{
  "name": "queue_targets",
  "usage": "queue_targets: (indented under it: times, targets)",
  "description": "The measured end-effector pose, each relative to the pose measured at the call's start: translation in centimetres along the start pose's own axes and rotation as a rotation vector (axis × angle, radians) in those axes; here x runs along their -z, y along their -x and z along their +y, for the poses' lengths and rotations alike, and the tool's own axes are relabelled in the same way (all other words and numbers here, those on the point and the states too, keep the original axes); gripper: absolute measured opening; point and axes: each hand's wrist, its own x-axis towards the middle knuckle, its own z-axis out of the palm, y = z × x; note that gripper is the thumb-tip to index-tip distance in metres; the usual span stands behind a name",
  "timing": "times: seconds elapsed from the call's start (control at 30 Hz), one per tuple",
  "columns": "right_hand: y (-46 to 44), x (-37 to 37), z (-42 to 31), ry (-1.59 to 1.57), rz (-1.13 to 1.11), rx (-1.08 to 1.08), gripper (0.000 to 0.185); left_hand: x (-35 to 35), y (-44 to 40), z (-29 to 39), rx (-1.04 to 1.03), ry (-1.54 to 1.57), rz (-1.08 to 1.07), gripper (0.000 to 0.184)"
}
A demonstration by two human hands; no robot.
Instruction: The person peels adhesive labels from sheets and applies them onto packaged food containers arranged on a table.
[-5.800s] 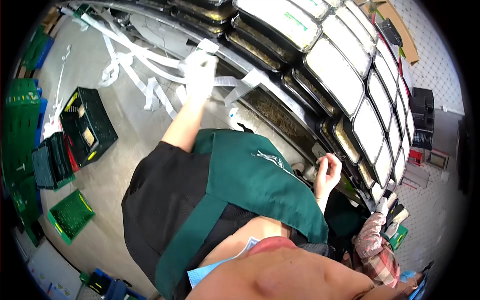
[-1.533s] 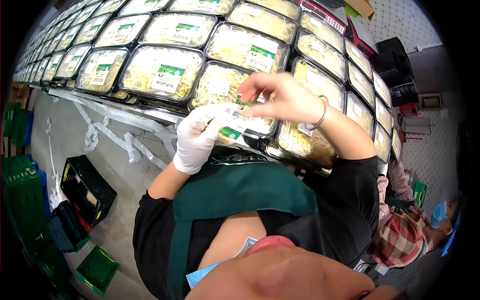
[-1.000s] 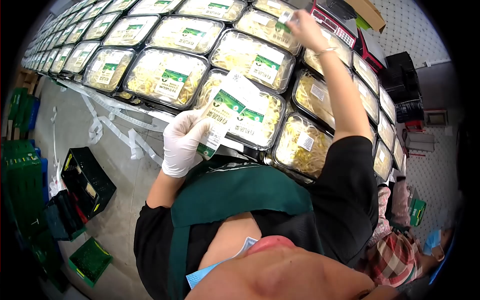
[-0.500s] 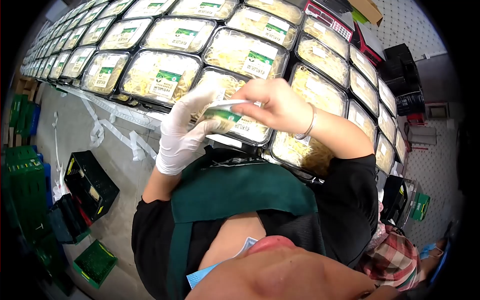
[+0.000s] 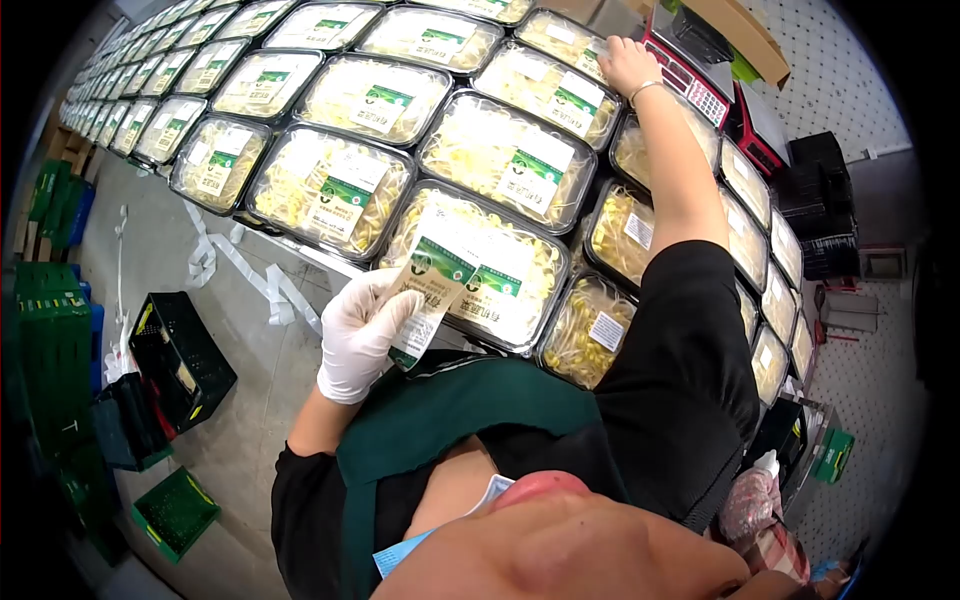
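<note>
In a white glove, my left hand (image 5: pixel 365 335) pinches green-and-white printed labels (image 5: pixel 436 270) between thumb and fingers. They are held over the near-left corner of a lidded tray of bean sprouts (image 5: pixel 525 250), which carries a similar label. My bare right hand (image 5: pixel 630 68) is stretched to the far side, its fingers bent over the right end of another sprout tray (image 5: pixel 562 42); the fingertips are partly hidden. Beside the near tray stand sprout trays with small white stickers (image 5: pixel 607 330).
Rows of packed trays (image 5: pixel 265 85) run to the far left. A red scale (image 5: pixel 690 75) stands by my right hand. Black crate (image 5: pixel 180 360), green crate (image 5: pixel 176 515) and white strips (image 5: pixel 275 295) lie on the floor. Another person's plaid sleeve (image 5: pixel 785 550) shows lower right.
My right hand has let go of the labels and moved away to the far tray by the scale. My left hand keeps the labels, slightly lower. The view has shifted a little.
</note>
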Motion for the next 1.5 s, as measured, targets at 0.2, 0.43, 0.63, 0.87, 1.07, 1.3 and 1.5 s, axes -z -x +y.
queue_targets:
  times: [0.2,0.43,0.63,0.87,1.07,1.3,1.5]
  targets:
    - [6.6,13.5,-6.0,-1.044,-0.333,-0.094,0.049,-2.1,-0.1,0.0,-0.129,0.179,-0.039,0.031]
    - [19.2,22.8,-11.6,-1.317,0.000,0.525,0.011,-5.2,0.8,2.5,-0.088,0.109,-0.213,0.012]
    - [21.1,23.9,-8.0,-1.000,0.058,0.205,0.010,-7.9,1.5,1.1,-0.032,-0.012,-0.243,0.016]
    - [11.6,6.7,12.3,-0.138,0.056,-0.157,0.030,-8.1,2.0,0.2,-0.013,-0.061,-0.105,0.013]
    - [14.0,4.1,10.2,0.092,0.045,-0.320,0.066,-6.9,2.6,-0.7,-0.003,-0.028,-0.158,0.021]
    - [23.9,23.6,-5.5,-1.489,-0.342,0.260,0.022,-7.5,2.1,-2.5,-0.268,-0.076,-0.336,0.030]
    - [27.5,25.1,-8.6,-1.277,-0.060,0.224,0.011,-11.4,3.7,0.5,-0.281,0.085,-0.317,0.011]
